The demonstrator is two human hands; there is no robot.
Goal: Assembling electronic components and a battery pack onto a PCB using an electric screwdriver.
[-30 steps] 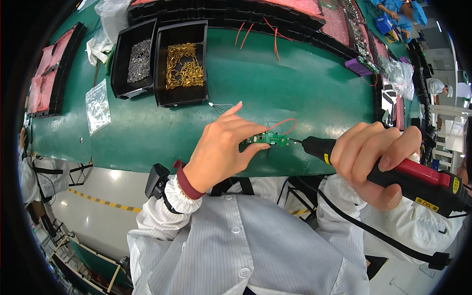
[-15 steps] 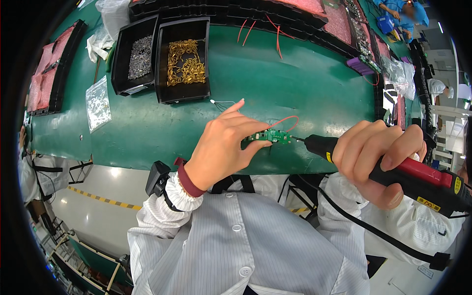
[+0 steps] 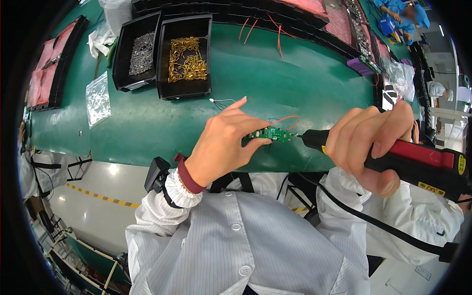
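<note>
Between thumb and fingers, my left hand [image 3: 227, 140] pinches a small green circuit board [image 3: 278, 134] above the near part of the table. A red wire [image 3: 290, 117] loops up from the board. My right hand [image 3: 368, 147] is wrapped round a black and red electric screwdriver [image 3: 418, 164], held nearly level. Its thin bit [image 3: 296, 135] points left and reaches the board's right end; whether it touches a screw there is too small to tell. A thin dark cable with a white connector [image 3: 212, 100] lies just beyond my left hand.
Two black bins stand at the back left, one with brass-coloured standoffs [image 3: 189, 66], one with small silver screws [image 3: 141, 54]. A clear plastic bag [image 3: 98, 101] lies left of them. Black trays with pink foam [image 3: 54, 64] line the table [image 3: 142, 132]. Loose red wires [image 3: 280, 42] lie at the back.
The screwdriver's rear end and my right hand have risen slightly, so the tool lies a little more level. The board stays in my left hand, nearly in place.
</note>
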